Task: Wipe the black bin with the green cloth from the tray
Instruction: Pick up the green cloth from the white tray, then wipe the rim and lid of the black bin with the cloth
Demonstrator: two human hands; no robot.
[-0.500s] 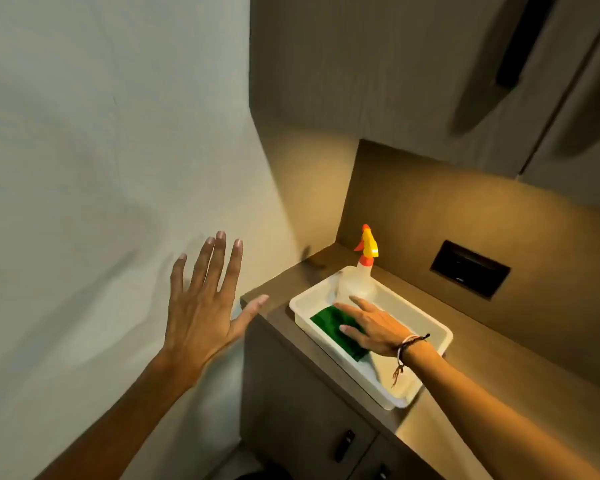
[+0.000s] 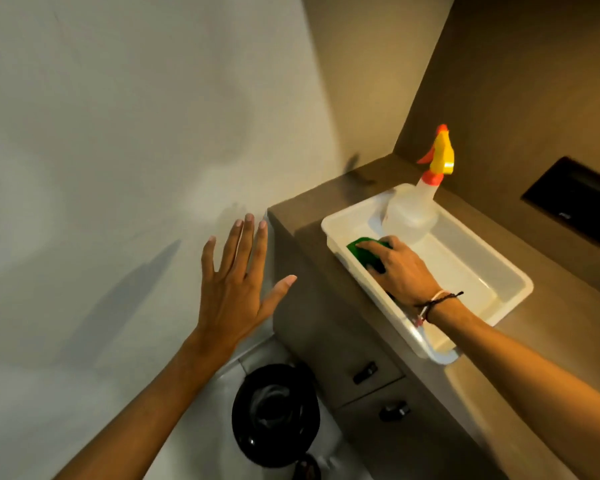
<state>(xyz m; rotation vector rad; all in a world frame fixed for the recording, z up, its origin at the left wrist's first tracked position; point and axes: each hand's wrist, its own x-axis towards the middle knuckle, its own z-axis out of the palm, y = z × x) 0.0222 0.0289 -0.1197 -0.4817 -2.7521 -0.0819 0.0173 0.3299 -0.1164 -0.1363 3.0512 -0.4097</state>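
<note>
Brown counter runs along the wall beside a pale plaster wall, and on it sits the white tray. Your right hand lies palm down inside the tray on the green cloth, fingers curled over it; whether the cloth is actually pinched you cannot tell. A spray bottle stands upright in the tray's far end, just beyond your fingers. Your left hand hangs in the air with fingers spread, holding nothing. Down on the floor, by the cabinet, stands the black bin.
</note>
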